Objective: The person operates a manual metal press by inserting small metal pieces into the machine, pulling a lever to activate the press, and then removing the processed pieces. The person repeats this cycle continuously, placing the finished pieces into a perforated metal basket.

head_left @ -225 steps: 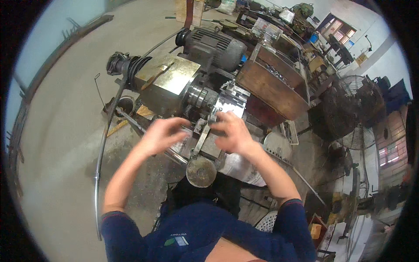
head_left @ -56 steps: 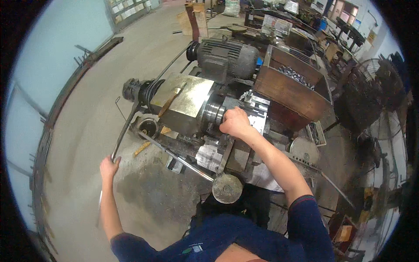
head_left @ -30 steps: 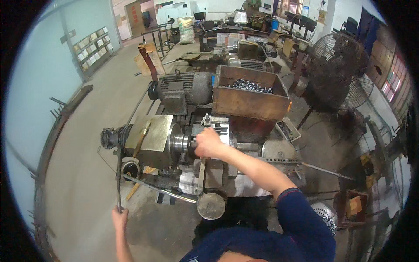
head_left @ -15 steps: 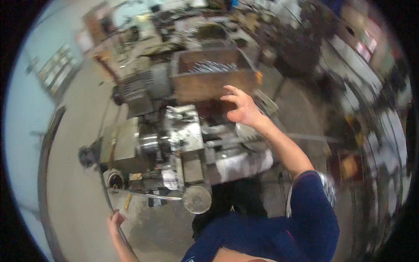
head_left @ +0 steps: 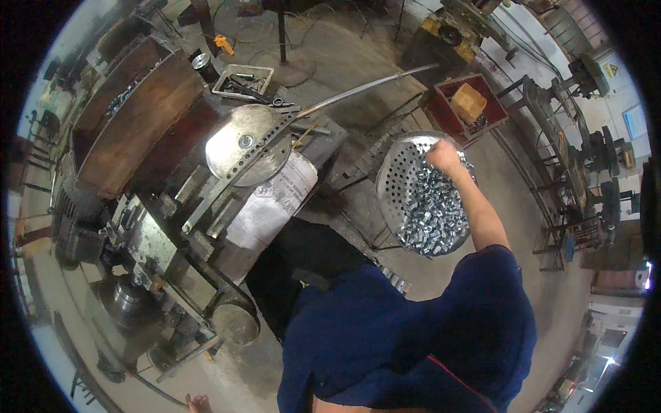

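My right hand is over the far part of a round perforated metal bowl, fingers curled down and closed. Whatever is in its grip is hidden. Small shiny metal pieces are heaped across the bowl's right and near side. At the lower edge, my left hand shows only in part, its fingers curled at the end of a long thin dark rod. This rod runs from the lathe-like machine on the left.
A round metal disc and a long perforated bar lie beside white paper. A wooden box with metal pieces stands at far left. Beyond the bowl are a red bin and a tool tray.
The view has swung to the right. My right hand has gone from open above the machine to closed over the bowl. My left hand now shows only at the lower edge.
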A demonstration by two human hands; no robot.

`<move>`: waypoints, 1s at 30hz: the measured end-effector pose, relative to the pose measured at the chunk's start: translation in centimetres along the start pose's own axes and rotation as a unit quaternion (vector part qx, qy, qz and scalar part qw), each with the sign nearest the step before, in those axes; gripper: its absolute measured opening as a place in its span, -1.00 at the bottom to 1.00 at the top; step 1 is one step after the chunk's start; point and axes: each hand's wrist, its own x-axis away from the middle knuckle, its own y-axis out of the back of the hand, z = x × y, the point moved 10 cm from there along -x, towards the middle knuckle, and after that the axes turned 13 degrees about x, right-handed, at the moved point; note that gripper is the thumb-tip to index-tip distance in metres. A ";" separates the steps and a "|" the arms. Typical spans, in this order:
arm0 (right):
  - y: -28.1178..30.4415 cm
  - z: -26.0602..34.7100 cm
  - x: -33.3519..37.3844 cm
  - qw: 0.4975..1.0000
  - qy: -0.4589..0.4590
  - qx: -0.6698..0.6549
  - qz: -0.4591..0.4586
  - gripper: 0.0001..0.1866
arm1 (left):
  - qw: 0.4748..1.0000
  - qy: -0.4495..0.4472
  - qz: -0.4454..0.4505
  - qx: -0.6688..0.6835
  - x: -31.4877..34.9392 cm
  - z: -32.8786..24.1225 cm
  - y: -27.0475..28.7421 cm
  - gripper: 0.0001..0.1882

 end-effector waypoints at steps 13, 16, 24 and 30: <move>-2.6 8.0 3.5 0.919 0.179 0.311 0.164 -0.65 | 0.999 -0.023 -0.026 0.024 0.5 -0.1 2.4 -0.43; -4.4 9.2 3.2 0.887 0.216 0.330 0.239 -0.63 | 0.996 0.032 -0.083 0.027 -1.8 2.3 7.4 -0.42; -2.5 7.8 1.7 0.976 0.088 0.067 0.186 -0.61 | 0.994 0.037 -0.068 0.084 -3.4 3.6 8.2 -0.40; 0.5 9.5 2.4 0.978 0.087 -0.147 0.116 -0.82 | 0.930 -0.022 -0.077 -0.358 -1.5 -1.7 8.0 -0.55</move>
